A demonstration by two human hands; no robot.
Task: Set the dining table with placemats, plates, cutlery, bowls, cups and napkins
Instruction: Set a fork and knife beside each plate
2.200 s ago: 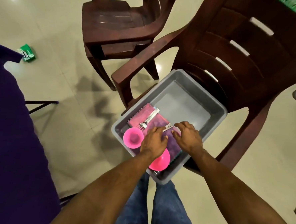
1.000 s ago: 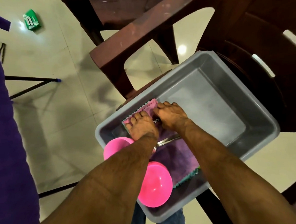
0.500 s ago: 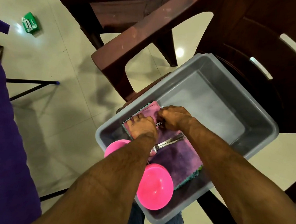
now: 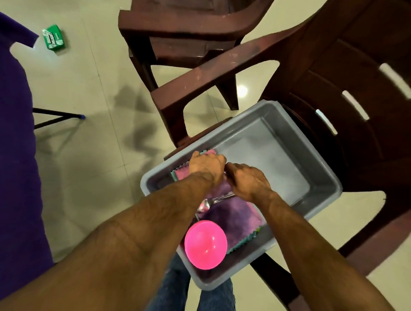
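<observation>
Grey tub [image 4: 323,177] on brown chair [image 4: 369,141]: both hands, left hand [image 4: 207,166] and right hand [image 4: 247,182], on pink cloths [image 4: 234,214]; pink bowl [image 4: 205,244] at tub's 6 o'clock.

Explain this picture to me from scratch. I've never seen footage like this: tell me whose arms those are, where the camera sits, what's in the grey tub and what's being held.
There is no machine here: a person wears a camera on the head, looking down at their own arms. The grey tub sits on a brown plastic chair. Inside lie pink-purple cloths, a pink bowl and metal cutlery. The left hand rests on the cloths at the tub's far corner. The right hand is curled around the cutlery handles. A purple-covered table stands at left, and a green packet lies on the floor.
</observation>
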